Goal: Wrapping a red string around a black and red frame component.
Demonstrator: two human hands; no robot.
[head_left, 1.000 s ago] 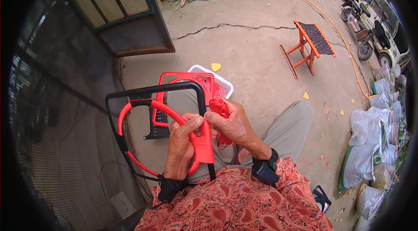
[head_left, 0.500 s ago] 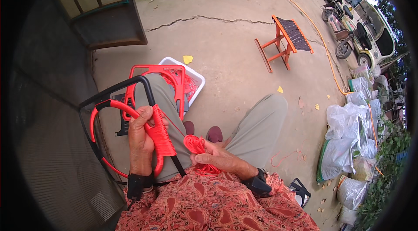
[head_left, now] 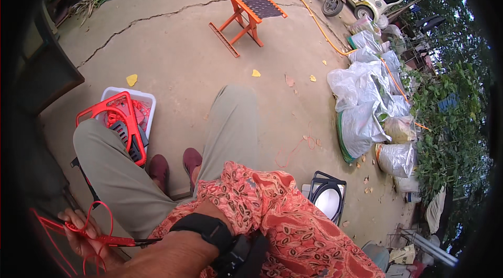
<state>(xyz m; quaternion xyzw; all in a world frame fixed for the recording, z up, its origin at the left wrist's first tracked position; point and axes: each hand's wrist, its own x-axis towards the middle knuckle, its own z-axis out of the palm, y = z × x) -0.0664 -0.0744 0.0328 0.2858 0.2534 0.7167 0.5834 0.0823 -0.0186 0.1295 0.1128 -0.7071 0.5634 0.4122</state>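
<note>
At the lower left edge, my left hand (head_left: 86, 231) is closed on a black-and-red frame, its fingers around the bar wrapped in red cord (head_left: 116, 240). Loops of loose red cord (head_left: 108, 212) stand up beside those fingers. My right forearm (head_left: 173, 252), with a black band at the wrist, crosses low in front of my body toward the left. Its hand is lost at the dark lower left rim, so I see neither its fingers nor the bundle of cord. A white basin (head_left: 152, 101) by my knee holds red cord, with a red frame (head_left: 137, 139) leaning over it.
An orange folding stool (head_left: 251, 8) with a dark woven seat stands ahead. Silvery sacks (head_left: 361, 128) line the right side near an orange hose (head_left: 314, 13). A black frame with a white round part (head_left: 328, 202) lies to my right. A door panel (head_left: 52, 76) stands left.
The view has swung right, so the frame now sits at the lower left edge. My right arm has gone from my lap across to the left, and cord loops now show by my left hand.
</note>
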